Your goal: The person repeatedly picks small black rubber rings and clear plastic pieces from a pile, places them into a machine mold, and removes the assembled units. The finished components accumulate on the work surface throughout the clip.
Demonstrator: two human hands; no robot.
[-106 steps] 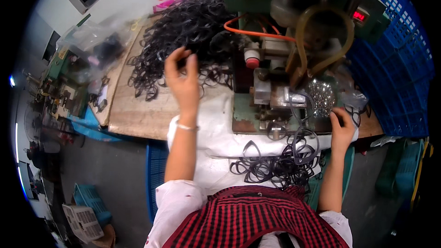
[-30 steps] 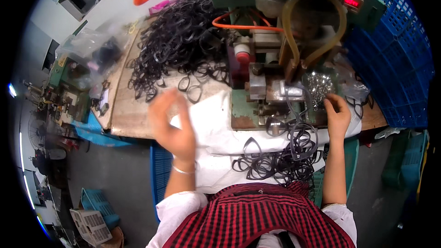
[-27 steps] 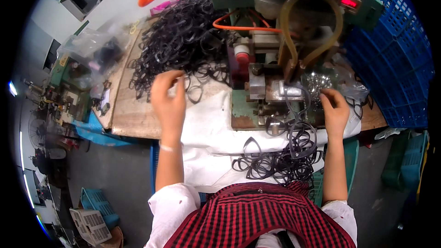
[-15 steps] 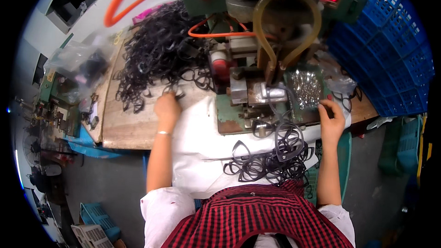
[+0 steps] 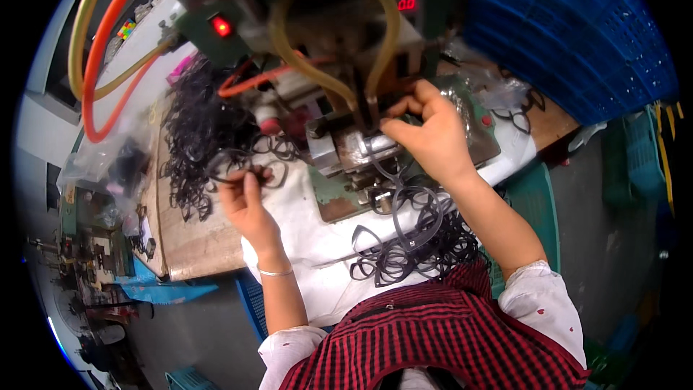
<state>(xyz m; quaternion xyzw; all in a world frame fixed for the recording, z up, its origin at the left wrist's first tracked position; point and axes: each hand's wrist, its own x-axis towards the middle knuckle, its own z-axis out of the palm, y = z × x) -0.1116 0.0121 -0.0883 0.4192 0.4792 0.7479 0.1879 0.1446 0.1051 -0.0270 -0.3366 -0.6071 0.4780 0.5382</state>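
My left hand (image 5: 249, 206) pinches a thin black plastic frame (image 5: 273, 177) with looped openings, at the near edge of a large heap of similar black frames (image 5: 198, 119). My right hand (image 5: 437, 137) is at the green machine's work spot, thumb and fingers drawn together beside the metal fixture (image 5: 375, 148). Whatever its fingertips hold is too small or hidden. Just above the fixture, a looped yellowish tube (image 5: 393, 18) runs down to the machine's head. One black frame (image 5: 426, 224) hangs from the fixture's front, over a pile of black frames (image 5: 390, 263) near my apron.
A tray of small shiny metal pieces (image 5: 469, 105) lies behind my right hand, partly covered. Blue plastic crates (image 5: 563, 36) stand at the far right. An orange hose (image 5: 92, 94) arches at the left. White sheeting (image 5: 299, 224) covers the table front.
My right hand has moved left from the tray of metal pieces to the fixture. My left hand has lifted a black frame from the heap's edge. The whole view has shifted.
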